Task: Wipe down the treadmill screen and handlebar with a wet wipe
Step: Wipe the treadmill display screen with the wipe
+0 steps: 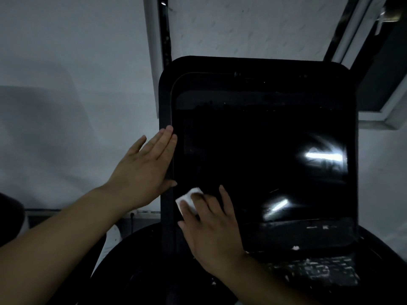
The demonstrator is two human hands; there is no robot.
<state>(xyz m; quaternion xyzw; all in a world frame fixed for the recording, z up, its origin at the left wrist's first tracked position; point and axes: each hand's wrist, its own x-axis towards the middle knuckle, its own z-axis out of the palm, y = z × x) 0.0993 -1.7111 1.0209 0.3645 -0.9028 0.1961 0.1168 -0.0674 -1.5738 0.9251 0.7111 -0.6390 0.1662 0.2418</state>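
The large black treadmill screen [264, 155] fills the middle of the head view, glossy, with two bright light reflections on its right half. My right hand [211, 230] lies flat on the screen's lower left corner, pressing a folded white wet wipe [187, 200] against the glass under the fingers. My left hand [145, 170] rests with fingers spread and flat against the screen's left frame edge, holding nothing. A curved dark handlebar [114, 256] shows dimly below the screen at the lower left.
A grey-white wall [66, 84] stands behind and to the left. A window frame [374, 106] rises at the upper right. Below the screen sits the dark console [317, 271] with pale specks on it. The room is dim.
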